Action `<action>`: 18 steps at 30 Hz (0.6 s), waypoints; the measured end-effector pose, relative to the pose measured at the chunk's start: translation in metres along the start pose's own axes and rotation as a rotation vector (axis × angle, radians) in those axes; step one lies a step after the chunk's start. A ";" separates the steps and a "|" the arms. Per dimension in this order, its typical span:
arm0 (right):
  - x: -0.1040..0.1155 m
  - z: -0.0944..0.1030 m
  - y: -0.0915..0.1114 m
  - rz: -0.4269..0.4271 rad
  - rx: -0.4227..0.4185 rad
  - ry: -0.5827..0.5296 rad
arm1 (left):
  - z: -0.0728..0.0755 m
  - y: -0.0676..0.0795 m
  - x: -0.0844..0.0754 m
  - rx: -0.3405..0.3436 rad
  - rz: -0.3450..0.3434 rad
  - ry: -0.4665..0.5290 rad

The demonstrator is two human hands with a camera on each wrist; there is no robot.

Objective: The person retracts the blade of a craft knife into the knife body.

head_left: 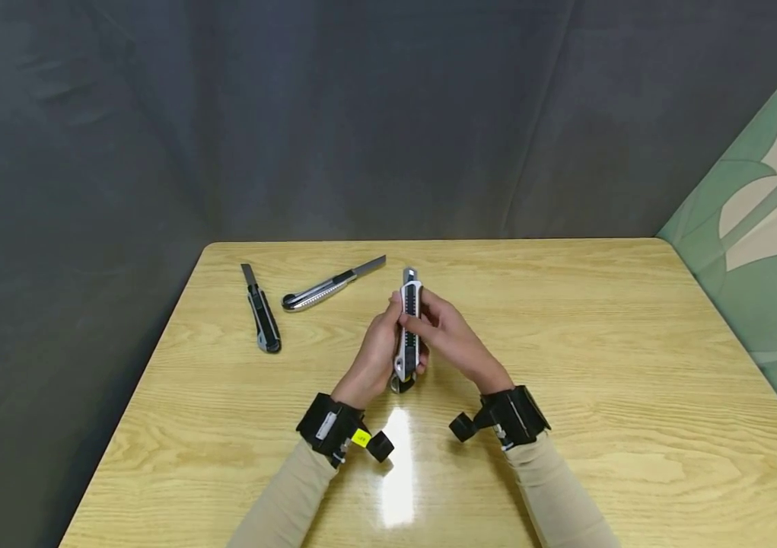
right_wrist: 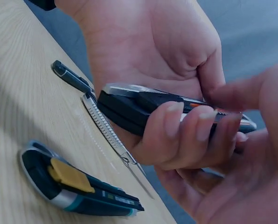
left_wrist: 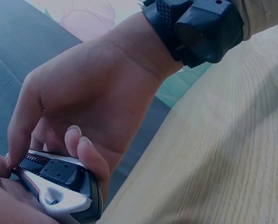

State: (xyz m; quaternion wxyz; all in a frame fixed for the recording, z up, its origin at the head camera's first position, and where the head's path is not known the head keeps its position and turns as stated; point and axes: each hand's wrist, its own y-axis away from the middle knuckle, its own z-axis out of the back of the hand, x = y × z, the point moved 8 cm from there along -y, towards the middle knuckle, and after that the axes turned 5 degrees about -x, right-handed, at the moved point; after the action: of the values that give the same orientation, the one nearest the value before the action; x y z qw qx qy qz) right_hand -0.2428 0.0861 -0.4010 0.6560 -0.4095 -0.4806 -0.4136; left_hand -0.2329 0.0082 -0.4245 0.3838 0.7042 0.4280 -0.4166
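Observation:
A white-and-black utility knife is held between both hands, its metal nose pointing toward the far side of the table. The left hand grips its body, with fingers curled round it, as the right wrist view shows on the knife's black end. The right hand pinches the knife, its thumb lying across the front. In the left wrist view the ridged black slider is visible. How far the blade extends I cannot tell. Below the hands lies another utility knife with a yellow slider, mostly hidden in the head view.
On the wooden table, a silver snap-off knife lies with its blade out to the right. Left of it, a black-and-grey knife has its blade out toward the back. A dark curtain hangs behind the table.

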 end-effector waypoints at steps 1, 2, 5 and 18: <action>0.001 0.002 -0.001 0.008 -0.027 0.023 | 0.000 -0.001 0.002 0.003 0.008 0.007; 0.002 0.005 -0.002 0.016 -0.056 0.048 | 0.001 -0.001 0.003 0.005 0.012 0.010; 0.007 0.012 -0.003 0.041 -0.134 0.123 | 0.001 -0.003 0.006 0.018 0.027 0.017; 0.043 0.023 0.008 0.047 -0.260 0.132 | -0.007 -0.001 0.003 0.072 0.028 0.069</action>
State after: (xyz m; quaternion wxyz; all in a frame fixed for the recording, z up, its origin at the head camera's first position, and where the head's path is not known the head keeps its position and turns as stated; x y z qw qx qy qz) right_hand -0.2336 0.1043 -0.3556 0.6370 -0.4740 -0.3690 -0.4831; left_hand -0.2313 0.0154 -0.4245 0.3491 0.7374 0.4157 -0.4019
